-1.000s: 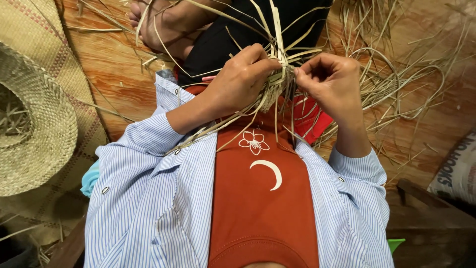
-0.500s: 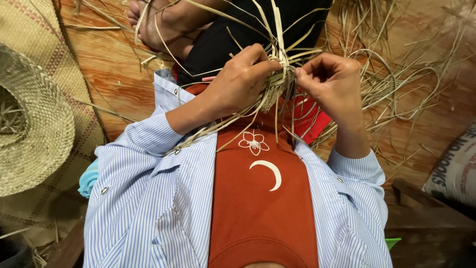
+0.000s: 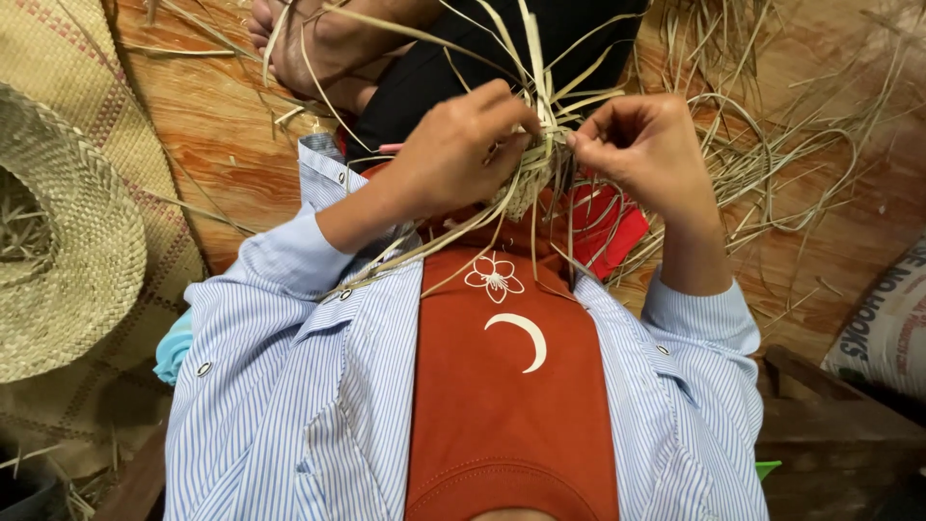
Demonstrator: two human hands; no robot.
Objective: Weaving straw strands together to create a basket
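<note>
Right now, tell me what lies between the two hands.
Head view: a small woven straw piece with loose strands sits between the left hand and right hand.

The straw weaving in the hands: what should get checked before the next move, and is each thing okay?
1. Left hand grips the woven straw piece: ok, fingers wrap it.
2. Right hand pinches a strand at the piece: ok, fingertips meet there.
3. Loose strands stick up free above the piece: ok.
4. More loose straw lies on the wooden floor beside the right hand: ok.
5. Weave tight and even: cannot tell, the hands hide most of it.
6. Woven hat lies apart from the work, at the left: ok.
</note>
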